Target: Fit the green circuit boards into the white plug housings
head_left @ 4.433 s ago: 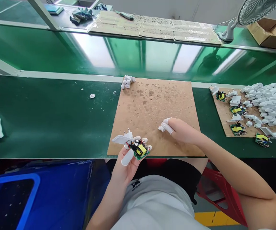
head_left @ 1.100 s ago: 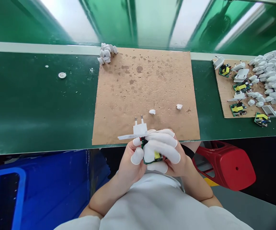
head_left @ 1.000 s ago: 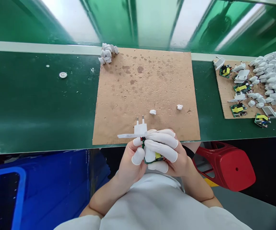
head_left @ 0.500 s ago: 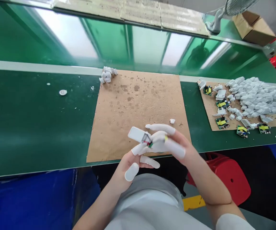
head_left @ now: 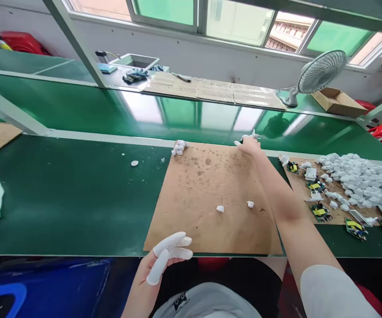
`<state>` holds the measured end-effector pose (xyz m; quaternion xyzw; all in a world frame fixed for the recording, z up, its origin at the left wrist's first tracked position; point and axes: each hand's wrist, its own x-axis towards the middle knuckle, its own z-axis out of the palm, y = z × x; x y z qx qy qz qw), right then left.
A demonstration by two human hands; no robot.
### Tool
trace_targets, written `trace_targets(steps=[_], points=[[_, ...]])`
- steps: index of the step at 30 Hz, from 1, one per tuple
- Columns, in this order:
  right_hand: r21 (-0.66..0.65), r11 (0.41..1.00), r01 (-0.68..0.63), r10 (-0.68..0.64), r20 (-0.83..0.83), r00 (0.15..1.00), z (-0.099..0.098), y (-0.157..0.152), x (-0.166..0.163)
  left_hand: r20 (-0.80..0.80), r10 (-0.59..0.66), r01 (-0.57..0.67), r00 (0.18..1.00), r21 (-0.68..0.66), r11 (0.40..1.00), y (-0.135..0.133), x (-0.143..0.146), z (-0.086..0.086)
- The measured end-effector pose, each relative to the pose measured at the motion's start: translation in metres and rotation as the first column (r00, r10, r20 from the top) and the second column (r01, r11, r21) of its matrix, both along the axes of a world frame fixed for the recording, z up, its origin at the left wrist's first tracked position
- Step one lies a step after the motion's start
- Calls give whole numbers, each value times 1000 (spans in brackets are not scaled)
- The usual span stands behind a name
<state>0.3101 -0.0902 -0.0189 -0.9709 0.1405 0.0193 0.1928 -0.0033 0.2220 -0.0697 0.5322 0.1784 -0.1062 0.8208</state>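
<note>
My left hand (head_left: 169, 254), with white finger cots on its fingers, is open and holds nothing near the front edge of the cardboard sheet (head_left: 191, 225). At the sheet's far right corner, my stretched-out right hand (head_left: 250, 145) has its fingers closed on a small circuit board with a white plastic plate (head_left: 255, 136). Most of that piece is hidden by the hand. Two small crumpled white lumps, one (head_left: 220, 208) nearer the middle and one (head_left: 250, 204) to its right, lie on the sheet. A little heap of white pieces (head_left: 179, 148) sits at its far left corner.
To the right, another cardboard piece carries a large pile of white pieces (head_left: 357, 179) and several circuit boards (head_left: 320, 212). A fan (head_left: 322, 73) and an open box (head_left: 338, 104) stand behind the green partition. A white round disc (head_left: 134, 163) lies on the left tabletop.
My hands have parted: the right one has reached to the sheet's far edge with the circuit board, the left has moved left. A second white lump now shows. The view has tilted up.
</note>
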Motion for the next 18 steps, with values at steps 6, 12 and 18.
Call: trace_targets(steps=[6, 12, 18], points=[[-155, 779, -608, 602, -88, 794, 8, 113, -2, 49, 62, -63, 997, 2, 998, 5, 1, 3], [-89, 509, -856, 841, -160, 517, 8, 196, 24, 158, 353, -364, 922, 43, 931, 48, -19, 6], [-120, 477, -871, 877, 7, 480, 24, 208, 27, 274, 595, -651, 756, 214, 729, 114, -60, -6]])
